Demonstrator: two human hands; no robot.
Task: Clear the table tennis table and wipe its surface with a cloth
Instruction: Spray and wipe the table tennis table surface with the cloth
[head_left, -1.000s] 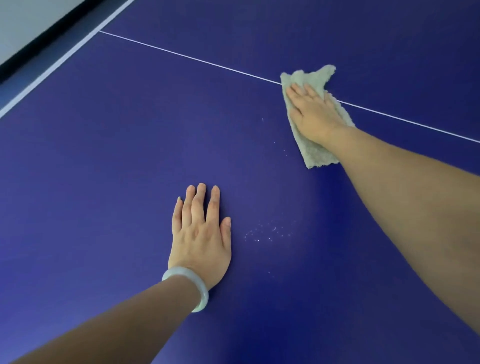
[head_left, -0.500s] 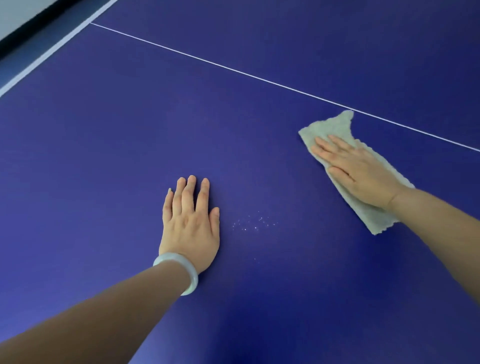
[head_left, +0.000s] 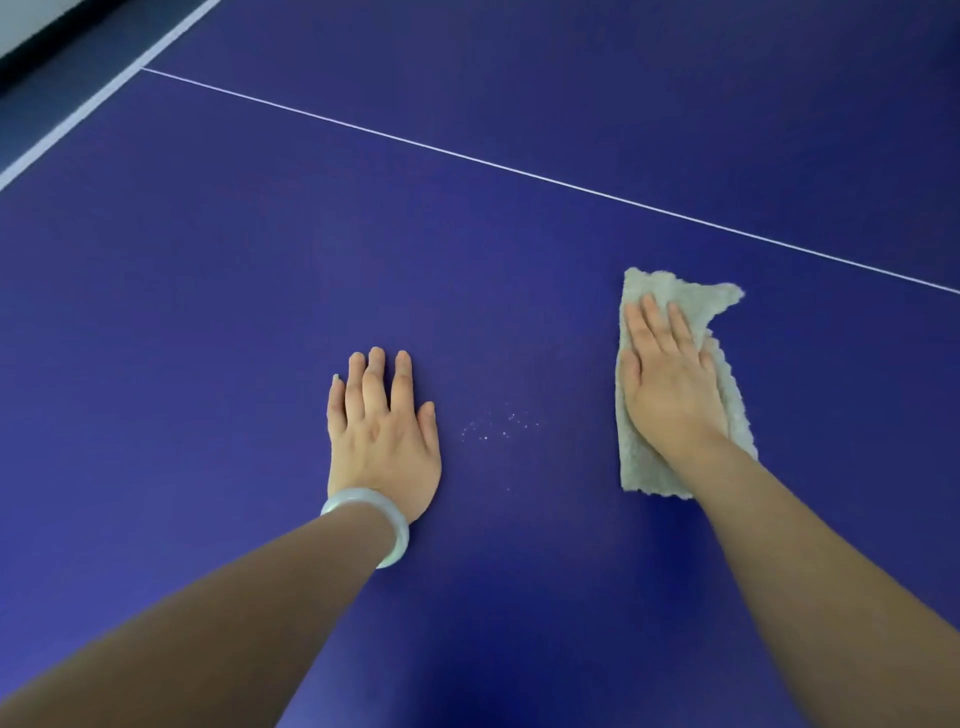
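1. Pale grey-green fluffy rectangular cloth (head_left: 638, 467) lies flat on the dark blue matte bench (head_left: 208, 312). It sits well to the right of the left hand (head_left: 384, 441), about level with it. The thin white line (head_left: 519, 171) runs beyond both.
2. Right hand (head_left: 667, 384): palm down, fingers straight, pressing on the cloth. No curl round it, no pinch. Cloth sticks out past the fingertips and back beside the wrist.
3. Left hand: flat, fingers straight and close together, resting on bare bench, holding nothing. Pale translucent bangle (head_left: 392, 525) on its wrist.
4. Handling (judgement): the cloth looks light, soft and limp, and would likely bunch if shoved from one edge. A flat palm over the middle gives best control. To lift it, pinch the loose far corner.
5. The bench looks hard and smooth, so the cloth should slide under light pressure.
6. A scatter of pale specks (head_left: 498, 426) lies just right of the left hand, between it and the cloth. Probably not wiped yet.
7. Writing: no brand, label or text readable anywhere.
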